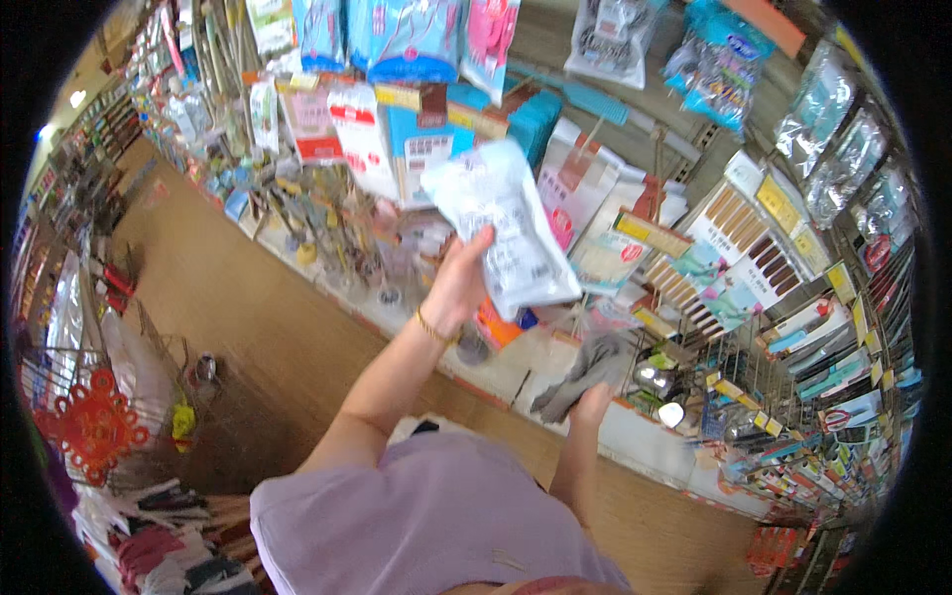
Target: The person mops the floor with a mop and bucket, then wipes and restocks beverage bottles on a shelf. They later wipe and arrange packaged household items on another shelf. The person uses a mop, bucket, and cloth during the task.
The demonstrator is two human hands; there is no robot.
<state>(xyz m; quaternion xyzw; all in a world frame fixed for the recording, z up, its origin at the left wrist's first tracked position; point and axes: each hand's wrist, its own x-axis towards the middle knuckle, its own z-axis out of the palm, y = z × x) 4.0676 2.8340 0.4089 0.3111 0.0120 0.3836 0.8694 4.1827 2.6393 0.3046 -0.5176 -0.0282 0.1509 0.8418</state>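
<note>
My left hand point(462, 279) grips a sealed, glossy white and pale blue plastic packet point(513, 230) by its left edge, thumb on the printed face. The packet is tilted in front of the hanging goods. Lower and to the right, my right hand point(593, 404) holds a bunched grey cloth point(584, 372), which droops over the white shelf base. Behind the packet hang a blue boxed package point(424, 160) and white and pink packages point(576, 182).
Blue bags point(405, 37) hang along the top. At the right are a color sample card point(744, 245) and rows of carded goods point(825, 349). A red knot ornament point(100, 428) hangs on a rack at the left. A brown floor point(223, 275) runs between the displays.
</note>
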